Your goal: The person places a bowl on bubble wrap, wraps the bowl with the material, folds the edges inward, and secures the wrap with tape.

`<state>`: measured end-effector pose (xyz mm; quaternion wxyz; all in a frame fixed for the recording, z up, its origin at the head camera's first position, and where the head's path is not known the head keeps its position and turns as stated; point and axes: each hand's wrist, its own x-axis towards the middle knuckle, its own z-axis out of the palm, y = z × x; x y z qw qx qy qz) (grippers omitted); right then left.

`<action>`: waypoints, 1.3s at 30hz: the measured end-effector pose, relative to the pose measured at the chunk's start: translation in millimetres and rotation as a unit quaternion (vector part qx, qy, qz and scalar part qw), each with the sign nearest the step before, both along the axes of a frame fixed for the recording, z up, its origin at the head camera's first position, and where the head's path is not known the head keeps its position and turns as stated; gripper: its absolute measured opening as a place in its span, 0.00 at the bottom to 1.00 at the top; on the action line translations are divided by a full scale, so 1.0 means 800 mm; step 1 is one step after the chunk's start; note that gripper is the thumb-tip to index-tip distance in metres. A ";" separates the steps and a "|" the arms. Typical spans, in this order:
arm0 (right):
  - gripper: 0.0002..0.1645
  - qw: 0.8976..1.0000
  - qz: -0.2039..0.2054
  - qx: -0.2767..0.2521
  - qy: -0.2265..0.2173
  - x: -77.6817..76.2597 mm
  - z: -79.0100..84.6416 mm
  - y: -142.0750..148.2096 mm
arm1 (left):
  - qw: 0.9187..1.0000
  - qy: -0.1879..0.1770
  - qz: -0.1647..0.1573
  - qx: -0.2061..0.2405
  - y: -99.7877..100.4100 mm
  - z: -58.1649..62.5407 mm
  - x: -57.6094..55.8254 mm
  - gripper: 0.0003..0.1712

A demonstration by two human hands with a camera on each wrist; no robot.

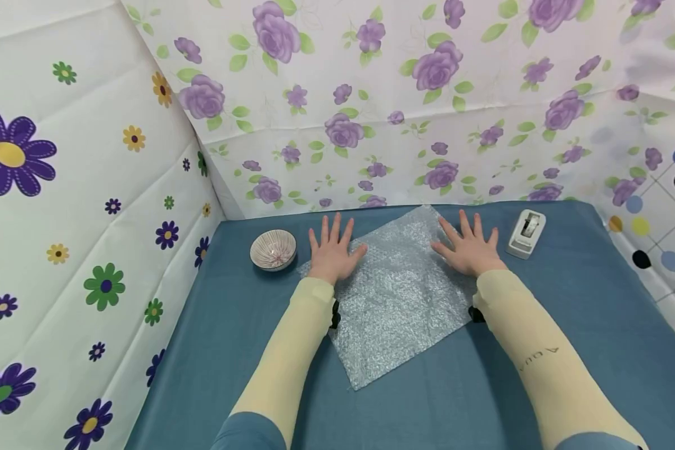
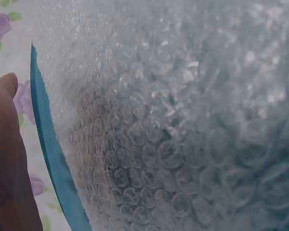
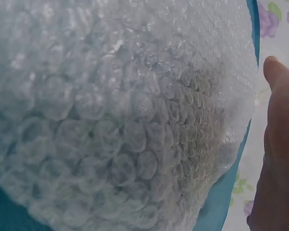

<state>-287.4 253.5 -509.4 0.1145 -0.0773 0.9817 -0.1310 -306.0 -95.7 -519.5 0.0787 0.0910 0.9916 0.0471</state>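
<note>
A sheet of clear bubble wrap (image 1: 399, 294) lies flat and turned at an angle on the blue cloth. Over its left corner my left hand (image 1: 333, 253) is spread, fingers straight and apart. My right hand (image 1: 469, 250) is spread the same way by the sheet's right side. Neither hand holds anything; whether the palms touch the sheet I cannot tell. Both wrist views are filled by bubble wrap (image 2: 183, 144), with the left thumb (image 2: 9, 110) at one edge and the right thumb (image 3: 282, 110) at the other.
Left of the left hand stands a small striped bowl (image 1: 273, 250). A white tape dispenser (image 1: 526, 234) sits beyond the right hand. Blue cloth (image 1: 230, 350) covers the table, and flowered sheets (image 1: 343, 94) hang at the back and sides.
</note>
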 end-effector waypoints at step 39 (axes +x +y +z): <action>0.61 0.982 0.167 -0.081 -0.041 0.042 -0.025 0.028 | 0.973 -0.103 -0.117 0.172 -0.017 0.009 0.081 0.46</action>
